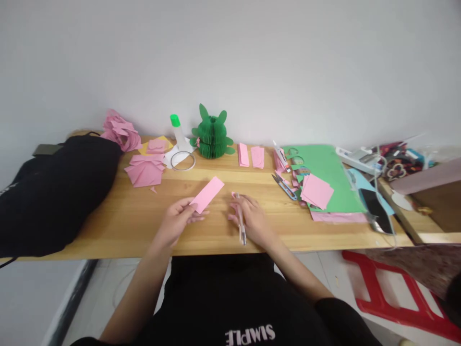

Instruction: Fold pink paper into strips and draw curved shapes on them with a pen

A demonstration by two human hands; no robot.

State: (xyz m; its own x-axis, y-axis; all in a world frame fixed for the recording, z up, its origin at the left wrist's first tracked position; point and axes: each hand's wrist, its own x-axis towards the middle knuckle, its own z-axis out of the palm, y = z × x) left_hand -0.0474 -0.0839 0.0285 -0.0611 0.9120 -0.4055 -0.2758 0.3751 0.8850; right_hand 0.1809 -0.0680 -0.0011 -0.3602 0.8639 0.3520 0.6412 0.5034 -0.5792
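Note:
My left hand (177, 216) grips a folded pink paper strip (208, 193) between thumb and fingers, a little above the wooden table (126, 230). The strip slants up and to the right. My right hand (252, 218) is closed round a slim, pale pen (242, 229), its lower end pointing toward me. A bit of pink shows by the right fingertips, but I cannot make out what it is. Thread snips (285, 186) with blue handles lie to the right of that hand, near a stack of pink paper squares (317, 191).
A green honeycomb paper figure (212, 137), glue stick (179, 132), tape ring (183, 161) and pink papers (146, 170) stand or lie behind. Green sheets (327, 166) and a phone (375, 211) are right; a black bag (65, 192) is left. A red stool (399, 293) stands below.

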